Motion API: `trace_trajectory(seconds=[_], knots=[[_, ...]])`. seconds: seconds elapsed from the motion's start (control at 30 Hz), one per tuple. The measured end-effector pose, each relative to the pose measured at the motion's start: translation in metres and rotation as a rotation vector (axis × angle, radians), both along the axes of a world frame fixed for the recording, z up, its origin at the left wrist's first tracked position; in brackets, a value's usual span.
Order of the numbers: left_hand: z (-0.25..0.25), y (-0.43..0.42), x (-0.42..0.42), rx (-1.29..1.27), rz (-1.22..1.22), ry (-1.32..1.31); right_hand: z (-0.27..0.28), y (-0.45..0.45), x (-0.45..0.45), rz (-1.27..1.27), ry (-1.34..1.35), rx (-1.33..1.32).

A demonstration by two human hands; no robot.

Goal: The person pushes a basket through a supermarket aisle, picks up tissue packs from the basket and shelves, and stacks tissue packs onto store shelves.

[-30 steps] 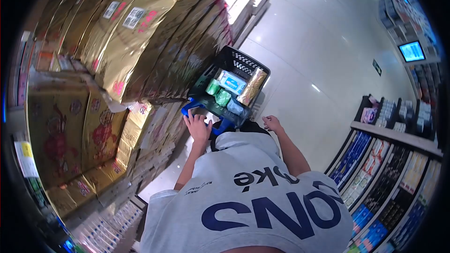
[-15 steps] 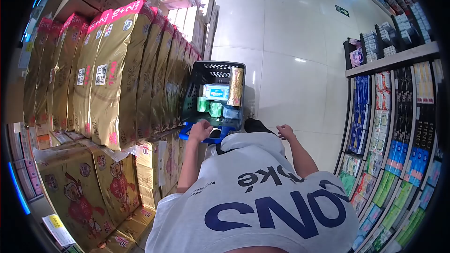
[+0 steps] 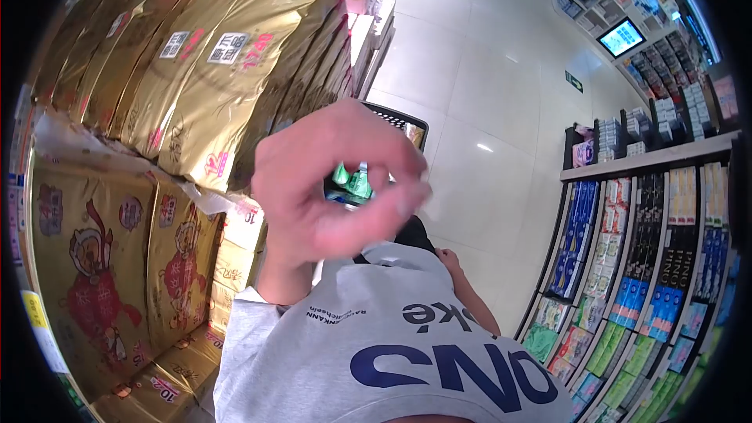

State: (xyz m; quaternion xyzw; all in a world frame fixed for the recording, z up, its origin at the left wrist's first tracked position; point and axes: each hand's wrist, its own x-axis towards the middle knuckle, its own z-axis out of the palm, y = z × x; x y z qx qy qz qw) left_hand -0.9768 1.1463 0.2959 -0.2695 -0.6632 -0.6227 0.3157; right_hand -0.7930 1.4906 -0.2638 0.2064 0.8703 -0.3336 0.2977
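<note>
My left hand (image 3: 313,180) is raised close to the camera, slightly blurred. Its fingers and thumb curl into a ring, the tips meeting or nearly so, with nothing between them. Behind it stands a dark shopping basket (image 3: 401,117), mostly covered by the hand. Through the ring show green packs (image 3: 359,182) in the basket, and a gold pack (image 3: 413,135) peeks out at its right side. My right hand (image 3: 446,257) hangs low beside my dark trousers, partly hidden, its fingers too small to make out.
Gold tissue packs (image 3: 227,70) are stacked high on my left, with larger gold packs (image 3: 110,266) below. On the right runs a shelf (image 3: 650,157) filled with small boxed goods. A tiled floor (image 3: 501,94) stretches ahead, and a lit screen (image 3: 621,37) stands farther off.
My left hand has risen from near the basket's handle to close before the camera, covering most of the basket. My right hand has dropped nearer my body. The view has shifted.
</note>
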Motion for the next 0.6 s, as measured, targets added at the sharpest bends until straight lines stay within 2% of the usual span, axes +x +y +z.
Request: trace_trajectory(seconds=[0.03,0.07,0.1,0.17,0.2,0.27,0.3,0.37,0.4,0.47,0.5,0.57,0.6], knots=[[0.007,-0.012,0.005,-0.019,-0.168,0.114,0.006,-0.002,0.004,0.036,-0.044,-0.127],[0.013,-0.018,0.012,0.005,-0.234,0.191,0.011,-0.004,0.008,0.068,-0.09,-0.252],[0.018,-0.023,0.02,0.026,-0.304,0.268,0.024,-0.028,0.005,-0.16,-0.201,-0.126],[0.032,-0.03,0.035,0.103,-0.258,0.309,0.03,-0.042,0.012,-0.232,-0.216,-0.174],[0.041,-0.039,0.036,0.019,-0.437,0.309,0.03,-0.045,0.015,-0.312,-0.232,-0.236],[0.044,-0.05,0.046,-0.065,-0.599,0.308,0.031,-0.055,0.023,-0.292,-0.235,-0.244],[0.042,-0.051,0.053,0.031,-0.657,0.286,0.03,-0.061,0.028,-0.204,-0.235,-0.191],[0.042,-0.051,0.064,0.175,-0.733,0.263,0.009,-0.065,0.04,-0.024,-0.187,-0.079],[0.043,-0.052,0.068,0.223,-0.751,0.262,-0.077,-0.045,0.069,0.098,0.059,-0.023],[0.048,-0.057,0.07,0.254,-0.766,0.249,-0.102,-0.044,0.077,0.12,0.058,0.028],[0.051,-0.059,0.072,0.264,-0.773,0.242,-0.08,-0.054,0.069,0.13,0.064,0.032],[0.056,-0.06,0.075,0.279,-0.79,0.208,-0.026,-0.069,0.058,-0.023,-0.165,-0.053],[0.058,-0.06,0.076,0.286,-0.801,0.191,-0.003,-0.076,0.055,-0.028,-0.165,-0.046]])
